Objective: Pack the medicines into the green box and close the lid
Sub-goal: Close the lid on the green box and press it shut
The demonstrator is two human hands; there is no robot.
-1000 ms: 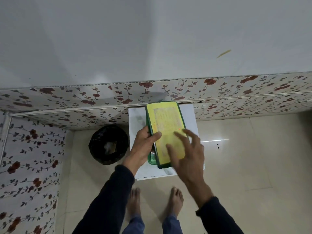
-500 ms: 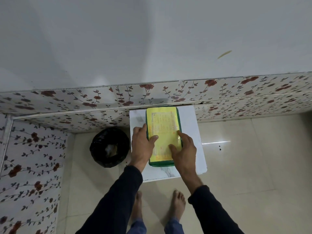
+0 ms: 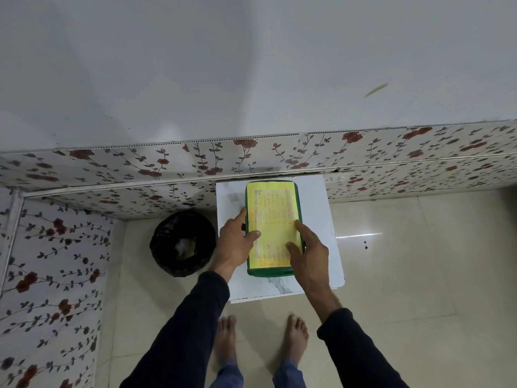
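Lowered lid now flat on green box (image 3: 272, 271), fingers (image 3: 300, 229) atop.

The box (image 3: 272, 228) is being flanked on the table (image 3: 316, 203) by the left hand (image 3: 233, 242) and right hand (image 3: 309, 254); a bin (image 3: 181, 243) is seen left of the table

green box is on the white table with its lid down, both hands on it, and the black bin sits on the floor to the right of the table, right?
One thing is off: the black bin sits on the floor left of the white table, as the head view shows. The green box has its lid down under the left hand and right hand.
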